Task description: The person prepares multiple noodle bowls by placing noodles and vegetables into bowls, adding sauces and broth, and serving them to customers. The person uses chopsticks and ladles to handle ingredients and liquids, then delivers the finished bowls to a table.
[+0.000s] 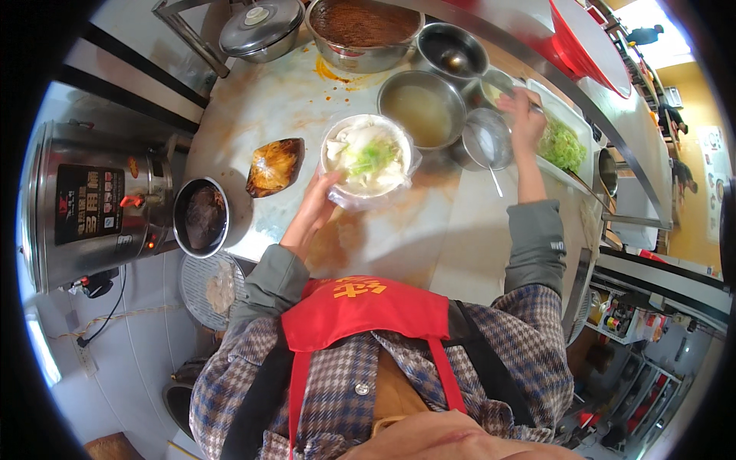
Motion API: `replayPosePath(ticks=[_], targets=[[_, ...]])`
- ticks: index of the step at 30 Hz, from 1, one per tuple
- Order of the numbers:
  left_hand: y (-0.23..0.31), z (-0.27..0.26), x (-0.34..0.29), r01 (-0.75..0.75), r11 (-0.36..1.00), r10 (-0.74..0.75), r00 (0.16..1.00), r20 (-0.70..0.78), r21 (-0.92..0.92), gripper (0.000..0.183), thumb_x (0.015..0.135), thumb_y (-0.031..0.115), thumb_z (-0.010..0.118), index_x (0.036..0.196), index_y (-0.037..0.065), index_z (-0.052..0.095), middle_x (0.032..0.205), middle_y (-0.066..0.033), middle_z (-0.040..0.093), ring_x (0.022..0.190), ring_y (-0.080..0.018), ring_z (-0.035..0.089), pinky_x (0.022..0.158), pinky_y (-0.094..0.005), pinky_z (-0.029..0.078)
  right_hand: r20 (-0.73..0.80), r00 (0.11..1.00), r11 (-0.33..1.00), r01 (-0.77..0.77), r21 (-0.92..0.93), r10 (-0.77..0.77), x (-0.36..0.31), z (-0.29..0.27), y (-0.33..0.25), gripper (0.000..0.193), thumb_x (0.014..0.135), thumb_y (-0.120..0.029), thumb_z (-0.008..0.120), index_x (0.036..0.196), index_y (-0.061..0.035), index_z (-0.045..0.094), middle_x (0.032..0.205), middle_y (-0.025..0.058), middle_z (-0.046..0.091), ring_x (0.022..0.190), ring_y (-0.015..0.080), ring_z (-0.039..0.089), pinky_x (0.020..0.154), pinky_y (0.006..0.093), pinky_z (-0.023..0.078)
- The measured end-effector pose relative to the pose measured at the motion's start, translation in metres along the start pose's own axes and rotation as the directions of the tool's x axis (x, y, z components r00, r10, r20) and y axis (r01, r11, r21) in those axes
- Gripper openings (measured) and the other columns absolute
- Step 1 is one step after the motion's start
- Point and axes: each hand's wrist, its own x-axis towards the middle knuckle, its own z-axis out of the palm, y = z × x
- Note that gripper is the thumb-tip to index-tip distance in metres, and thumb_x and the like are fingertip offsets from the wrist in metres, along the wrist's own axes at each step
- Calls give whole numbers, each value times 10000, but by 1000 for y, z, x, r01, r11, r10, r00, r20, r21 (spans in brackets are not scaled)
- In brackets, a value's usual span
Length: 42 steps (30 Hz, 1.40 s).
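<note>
My left hand (313,201) grips the near left rim of a white bowl (366,189) lined with a clear plastic bag. Soft white pieces in pale liquid fill it, topped with shredded greens (373,156). To the right, my right hand (524,121) is closed around a thin metal utensil handle (535,107), its lower end hidden. It hovers beside a small metal bowl (498,83) with pale contents. Just below stands another metal bowl (491,130) of white stuff with a spoon (494,180) leaning out. A white tray (579,178) of chopped lettuce (563,146) lies right of the hand.
A pot of cloudy broth (422,111), a dark pot with a ladle (452,57), a wide pan of red-brown sauce (364,23) and a lidded pot (261,31) line the back. A brown packet (274,167) lies left; a steel urn (96,203) and dark-liquid pot (202,216) stand beyond.
</note>
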Motion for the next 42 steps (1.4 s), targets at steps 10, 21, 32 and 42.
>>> replayPosePath(ticks=[10, 21, 32, 42], targets=[[1, 1, 3, -46, 997, 47, 999, -17, 57, 664, 881, 242, 610, 1451, 134, 287, 1298, -71, 502, 1153, -186, 513, 916, -388, 465, 387, 872, 952, 243, 186, -298, -104, 8, -72, 166, 945, -28, 522, 1086, 52, 560, 936, 202, 667, 847, 281, 689, 753, 363, 568], [22, -31, 1, -153, 988, 150, 980, -127, -9, 701, 860, 206, 633, 1466, 121, 291, 1324, -75, 489, 1173, -200, 512, 942, -380, 465, 676, 701, 771, 553, -315, -226, -58, 75, 13, 510, 793, -1, 648, 1284, -68, 530, 943, 107, 646, 794, 202, 637, 702, 314, 532], [48, -41, 14, -205, 979, 198, 951, -236, -4, 632, 871, 207, 605, 1440, 150, 335, 1240, -48, 533, 1083, -161, 549, 821, -338, 515, 599, 694, 780, 600, -177, -399, 110, 271, 28, 260, 911, -267, 488, 904, -78, 667, 861, 83, 661, 825, 261, 642, 738, 363, 492], [54, -39, 37, -202, 978, 182, 950, -252, -54, 625, 860, 213, 624, 1418, 141, 351, 1242, -56, 525, 1085, -183, 545, 803, -368, 520, 941, 234, 804, 591, 61, -243, 113, 256, -31, 191, 870, -173, 513, 896, -64, 667, 862, 82, 646, 797, 239, 610, 751, 332, 481]])
